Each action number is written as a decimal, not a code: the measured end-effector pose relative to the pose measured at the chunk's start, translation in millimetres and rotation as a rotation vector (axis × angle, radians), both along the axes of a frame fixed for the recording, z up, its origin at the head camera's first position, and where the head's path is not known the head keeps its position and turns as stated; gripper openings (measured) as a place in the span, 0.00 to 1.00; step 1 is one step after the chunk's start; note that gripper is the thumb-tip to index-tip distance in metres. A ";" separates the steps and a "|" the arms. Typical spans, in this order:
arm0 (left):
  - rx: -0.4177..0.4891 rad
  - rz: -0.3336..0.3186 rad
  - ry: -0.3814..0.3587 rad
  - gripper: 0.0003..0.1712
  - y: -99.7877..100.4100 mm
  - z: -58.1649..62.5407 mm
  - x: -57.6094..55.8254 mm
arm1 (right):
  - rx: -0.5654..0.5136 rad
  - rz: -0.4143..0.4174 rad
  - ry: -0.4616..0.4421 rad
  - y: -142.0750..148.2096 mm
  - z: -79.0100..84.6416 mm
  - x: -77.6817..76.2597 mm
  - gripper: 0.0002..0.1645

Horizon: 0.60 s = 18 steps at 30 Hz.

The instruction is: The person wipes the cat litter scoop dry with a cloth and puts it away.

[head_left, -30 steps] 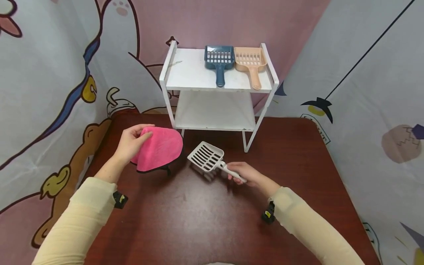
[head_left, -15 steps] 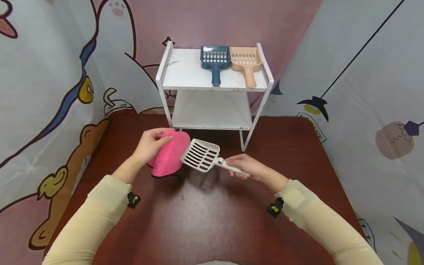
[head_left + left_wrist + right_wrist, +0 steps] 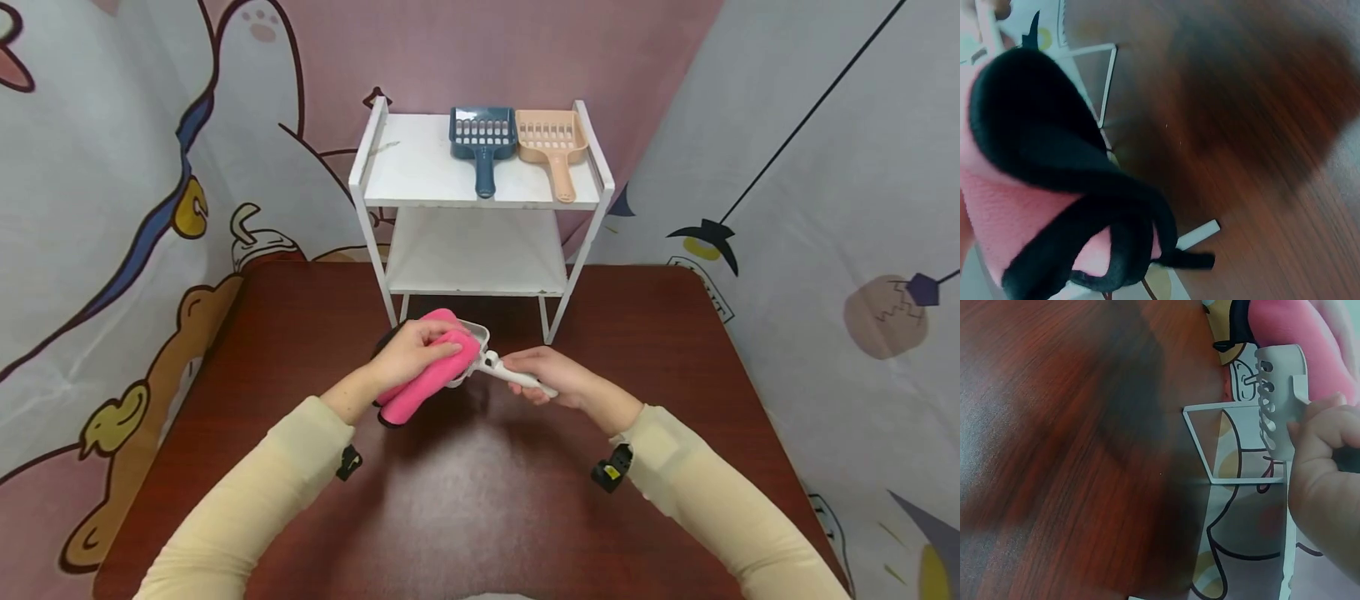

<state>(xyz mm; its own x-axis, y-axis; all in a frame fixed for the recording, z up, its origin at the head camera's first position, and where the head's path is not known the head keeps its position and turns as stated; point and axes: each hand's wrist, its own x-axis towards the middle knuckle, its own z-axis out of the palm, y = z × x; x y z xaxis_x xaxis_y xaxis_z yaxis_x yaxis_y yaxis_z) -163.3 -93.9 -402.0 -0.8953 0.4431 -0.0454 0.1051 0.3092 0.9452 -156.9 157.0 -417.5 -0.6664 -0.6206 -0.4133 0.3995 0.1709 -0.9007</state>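
My left hand (image 3: 408,358) grips a pink cloth (image 3: 429,385) with a black edge, bunched over the slotted head of a white litter scoop (image 3: 517,379). Most of that head is hidden under the cloth; a strip of its rim shows at the far side. Around the scoop's handle curl the fingers of my right hand (image 3: 551,375). From the right wrist view, the scoop's holed head (image 3: 1280,403) is seen edge-on against the pink cloth (image 3: 1300,337). Black trim (image 3: 1035,125) of the folded cloth fills much of the left wrist view.
Just beyond my hands, a white two-tier shelf (image 3: 480,250) stands on the brown table (image 3: 465,517). On its top tier lie a blue litter scoop (image 3: 484,150) and a peach one (image 3: 555,150), side by side. Printed curtains (image 3: 510,50) hang behind and at both sides.
My left hand has moved right with the pink cloth, which now folds over the scoop's head. The scoop first rose and shifted slightly left toward the cloth; my right hand keeps its handle.
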 end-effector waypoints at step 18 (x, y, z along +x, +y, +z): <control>-0.118 -0.071 0.130 0.05 1.5 -10.9 -3.4 | -0.112 0.031 0.006 4.2 -1.3 4.4 0.23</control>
